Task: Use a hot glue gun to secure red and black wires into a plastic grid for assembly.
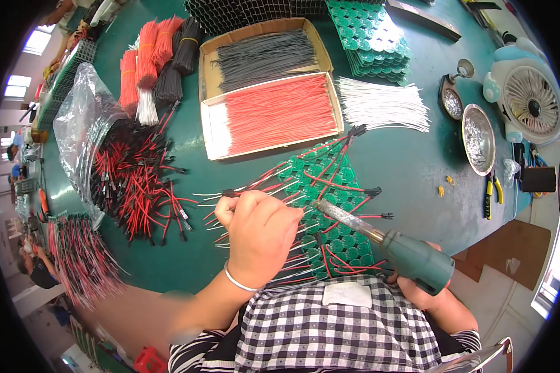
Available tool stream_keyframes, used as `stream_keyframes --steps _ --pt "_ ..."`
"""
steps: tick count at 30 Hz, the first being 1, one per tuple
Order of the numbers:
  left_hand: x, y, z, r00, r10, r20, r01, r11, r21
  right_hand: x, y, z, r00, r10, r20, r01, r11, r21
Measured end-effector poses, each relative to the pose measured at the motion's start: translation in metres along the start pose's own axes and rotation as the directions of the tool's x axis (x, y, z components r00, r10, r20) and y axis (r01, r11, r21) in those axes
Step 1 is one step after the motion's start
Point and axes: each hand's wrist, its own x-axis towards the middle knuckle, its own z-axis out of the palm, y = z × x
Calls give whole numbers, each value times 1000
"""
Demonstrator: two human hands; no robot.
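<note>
My left hand (pixel 261 233) is closed in a pinch over the left edge of a panel of green round circuit boards (pixel 345 233). A thin wire seems to be between its fingertips, mostly hidden by the fingers. My right hand (pixel 417 289) grips a soldering gun (pixel 417 261) with a dark green body, partly hiding the fingers. The gun's metal tip reaches the panel close to my left fingertips. Red and black wire leads with black connectors (pixel 372 191) lie across the panel, and several white and red wires stick out along its left side.
Beyond the panel is a box of red wires (pixel 280 115) and dark wires. White wires (pixel 384 102) and stacked green boards (pixel 373 43) lie right of it. Connector leads (pixel 140 180) pile up at left. Metal dishes (pixel 478 140), pliers (pixel 493 196) and a fan (pixel 530 99) stand right.
</note>
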Motion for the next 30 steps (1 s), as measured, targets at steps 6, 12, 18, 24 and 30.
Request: stream_keyframes --steps 6,12,18,24,30 --pt "3 3 2 1000 -1 -16 1 1000 -2 3 1 -1 998 -46 32 48 996 -81" --pt "3 3 1 1000 -14 -5 14 1000 -8 4 -3 -3 998 -55 18 57 980 -193" --pt "3 3 1 1000 -7 -4 7 1000 -7 5 -4 -3 998 -43 42 50 981 -185" --pt "3 3 1 1000 -3 4 3 1000 -8 -5 3 -2 998 37 45 -35 998 -53" --pt "3 2 2 1000 -13 7 13 1000 -12 -8 6 0 992 123 7 -123 990 73"
